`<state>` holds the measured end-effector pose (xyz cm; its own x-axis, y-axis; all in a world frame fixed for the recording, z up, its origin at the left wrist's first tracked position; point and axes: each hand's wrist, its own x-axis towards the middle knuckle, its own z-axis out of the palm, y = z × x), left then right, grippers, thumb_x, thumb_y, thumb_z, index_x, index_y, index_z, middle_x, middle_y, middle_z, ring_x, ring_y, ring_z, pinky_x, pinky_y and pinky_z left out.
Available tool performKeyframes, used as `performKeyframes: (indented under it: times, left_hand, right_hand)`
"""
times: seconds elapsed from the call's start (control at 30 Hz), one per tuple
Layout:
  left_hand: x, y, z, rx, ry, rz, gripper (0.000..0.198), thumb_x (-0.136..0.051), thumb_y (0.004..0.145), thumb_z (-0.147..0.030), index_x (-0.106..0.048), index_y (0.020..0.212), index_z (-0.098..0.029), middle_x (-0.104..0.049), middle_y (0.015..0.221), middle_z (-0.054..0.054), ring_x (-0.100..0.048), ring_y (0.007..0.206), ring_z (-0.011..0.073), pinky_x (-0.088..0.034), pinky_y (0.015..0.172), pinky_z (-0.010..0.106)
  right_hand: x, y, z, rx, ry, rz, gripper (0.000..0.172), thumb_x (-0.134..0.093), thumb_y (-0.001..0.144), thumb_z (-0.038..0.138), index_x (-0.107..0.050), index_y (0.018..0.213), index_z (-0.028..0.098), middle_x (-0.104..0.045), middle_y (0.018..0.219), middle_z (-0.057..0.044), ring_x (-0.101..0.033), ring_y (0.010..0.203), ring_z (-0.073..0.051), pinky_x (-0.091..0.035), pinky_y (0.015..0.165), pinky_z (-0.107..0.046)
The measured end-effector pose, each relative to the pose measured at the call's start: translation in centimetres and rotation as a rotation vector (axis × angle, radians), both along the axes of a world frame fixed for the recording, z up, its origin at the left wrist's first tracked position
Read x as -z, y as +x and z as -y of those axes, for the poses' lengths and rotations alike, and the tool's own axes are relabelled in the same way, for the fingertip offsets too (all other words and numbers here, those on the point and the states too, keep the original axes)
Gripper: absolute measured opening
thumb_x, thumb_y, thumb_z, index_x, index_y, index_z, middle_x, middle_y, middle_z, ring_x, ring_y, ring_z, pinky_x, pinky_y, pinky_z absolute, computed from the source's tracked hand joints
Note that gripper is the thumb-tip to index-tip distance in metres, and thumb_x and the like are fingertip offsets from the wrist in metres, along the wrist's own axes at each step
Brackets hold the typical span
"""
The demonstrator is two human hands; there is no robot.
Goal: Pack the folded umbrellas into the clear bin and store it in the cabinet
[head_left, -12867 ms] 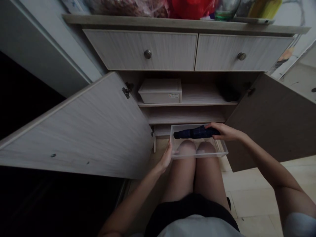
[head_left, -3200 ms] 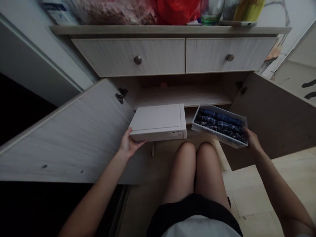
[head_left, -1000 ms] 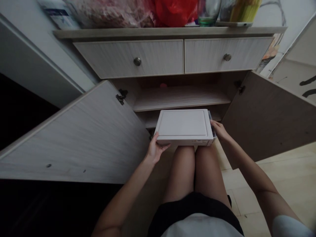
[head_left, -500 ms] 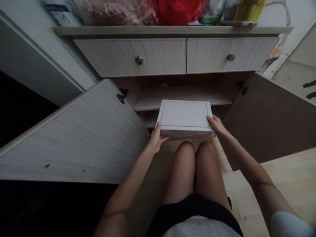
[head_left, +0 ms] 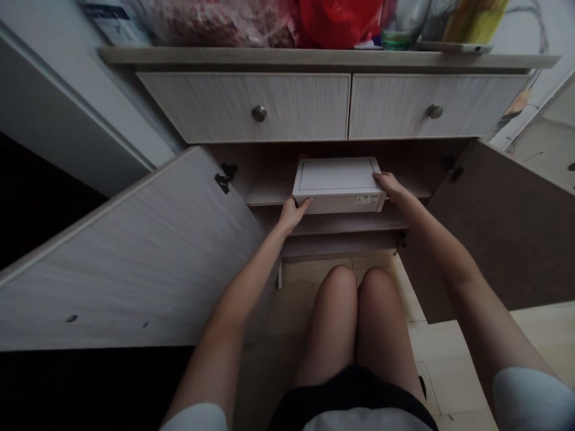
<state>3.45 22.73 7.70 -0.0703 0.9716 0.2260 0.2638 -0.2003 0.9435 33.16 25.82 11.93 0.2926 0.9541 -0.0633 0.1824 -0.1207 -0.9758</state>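
A white shoebox-like box [head_left: 338, 175] with a small yellow-green label on its front is partly inside the cabinet, at the level of the upper shelf [head_left: 268, 193]. My left hand [head_left: 293, 214] grips its front left corner, thumb on the front face and the other fingers hidden below or beside it. At the right end, my right hand [head_left: 390, 184] is closed on the box, thumb on the top edge and fingers out of sight. The box's far end lies in the shadow of the compartment; whether it rests on the shelf I cannot tell.
Both cabinet doors stand open, the left door [head_left: 135, 257] and the right door [head_left: 498, 239], flanking my arms. Two closed drawers with round knobs [head_left: 259, 113] sit above. A red bag [head_left: 339, 24], a glass [head_left: 404, 27] and plastic-wrapped items stand on the top. Lower shelves [head_left: 345, 223] show beneath the box.
Both hands have moved the box forward, away from my knees and into the cabinet opening. Its front face and label now show more, and the lower shelves have come into view.
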Motion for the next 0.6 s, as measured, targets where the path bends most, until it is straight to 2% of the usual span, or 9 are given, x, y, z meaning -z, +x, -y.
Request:
performKeyframes:
  times: [0.1, 0.23, 0.33, 0.5, 0.6]
  left_hand:
    - [0.7, 0.2, -1.2, -0.036, -0.045, 0.001, 0.021, -0.077, 0.078, -0.032, -0.066, 0.086, -0.016, -0.072, 0.09, 0.009, -0.064, 0.102, 0.0246, -0.051, 0.085, 0.03]
    - [1.4, 0.4, -2.4, -0.013, -0.039, -0.039, 0.024, -0.075, 0.08, -0.037, -0.066, 0.088, -0.016, -0.07, 0.09, 0.008, -0.063, 0.096, 0.0215, -0.049, 0.084, 0.029]
    - [2.1, 0.5, -3.3, -0.033, -0.048, -0.103, 0.028, -0.073, 0.082, -0.042, -0.065, 0.086, -0.015, -0.068, 0.085, 0.007, -0.06, 0.088, 0.0205, -0.047, 0.08, 0.028]
    - [3.2, 0.5, -4.6, -0.081, -0.074, -0.138, 0.033, -0.075, 0.081, -0.045, -0.061, 0.077, -0.015, -0.06, 0.073, 0.004, -0.057, 0.082, 0.02, -0.046, 0.073, 0.028]
    - [3.6, 0.4, -5.3, -0.099, -0.087, -0.177, 0.037, -0.076, 0.08, -0.048, -0.062, 0.075, -0.014, -0.06, 0.074, 0.007, -0.061, 0.086, 0.024, -0.049, 0.076, 0.031]
  right_hand:
    - [0.5, 0.2, -1.7, -0.011, -0.023, 0.009, 0.015, -0.055, 0.09, 0.02, -0.061, 0.077, 0.014, -0.063, 0.075, -0.005, -0.056, 0.068, -0.015, -0.043, 0.069, -0.028]
    - [1.8, 0.9, -3.5, -0.022, -0.016, 0.012, 0.015, -0.06, 0.089, 0.025, -0.061, 0.077, 0.016, -0.061, 0.07, -0.004, -0.056, 0.069, -0.017, -0.043, 0.069, -0.028]
    - [2.6, 1.2, -4.4, -0.038, -0.035, 0.024, 0.016, -0.063, 0.088, 0.029, -0.061, 0.079, 0.017, -0.06, 0.066, -0.004, -0.056, 0.071, -0.018, -0.045, 0.069, -0.029]
    - [3.1, 1.4, -5.5, 0.006, -0.088, 0.054, 0.015, -0.06, 0.089, 0.026, -0.063, 0.081, 0.014, -0.061, 0.071, -0.006, -0.058, 0.069, -0.019, -0.046, 0.071, -0.033]
    - [3.3, 1.6, -6.0, -0.055, 0.006, 0.073, 0.02, -0.059, 0.091, 0.029, -0.066, 0.087, 0.01, -0.063, 0.077, -0.01, -0.061, 0.076, -0.023, -0.047, 0.074, -0.037]
